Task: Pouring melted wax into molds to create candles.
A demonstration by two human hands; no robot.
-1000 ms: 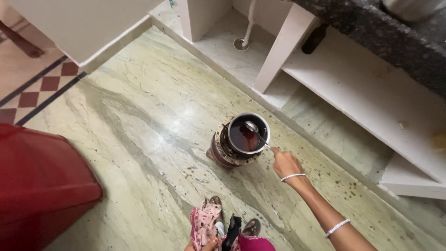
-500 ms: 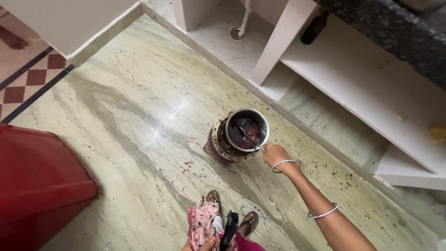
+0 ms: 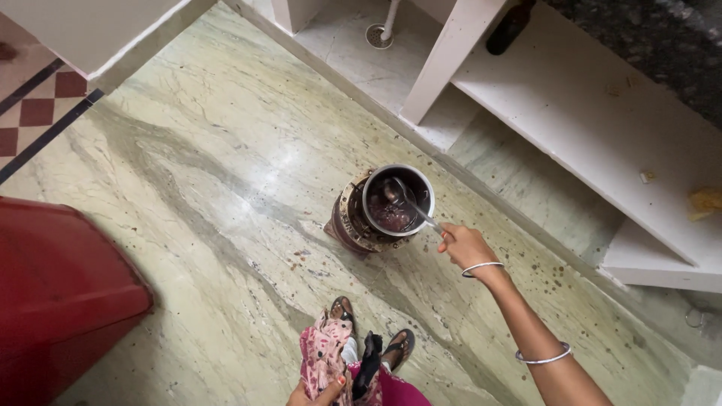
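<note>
A steel pot (image 3: pixel 399 200) with dark reddish liquid stands on a small round stove (image 3: pixel 347 224) on the marble floor. My right hand (image 3: pixel 466 246) reaches down and grips the handle of a metal spoon (image 3: pixel 410 201) whose bowl dips into the pot. At the bottom edge, my left hand (image 3: pixel 316 393) holds a bunch of pink patterned cloth (image 3: pixel 325 359) gathered near my sandalled feet (image 3: pixel 398 348).
A large red container (image 3: pixel 60 293) fills the lower left. White stone shelves (image 3: pixel 594 128) under a dark counter run along the right. A floor drain (image 3: pixel 377 34) with a white pipe sits at the top. Checked tiles (image 3: pixel 30 113) lie at the far left.
My right hand swung the spoon around inside the pot, pulling in close to the rim and then back out to the right. The view shifted slightly upward.
</note>
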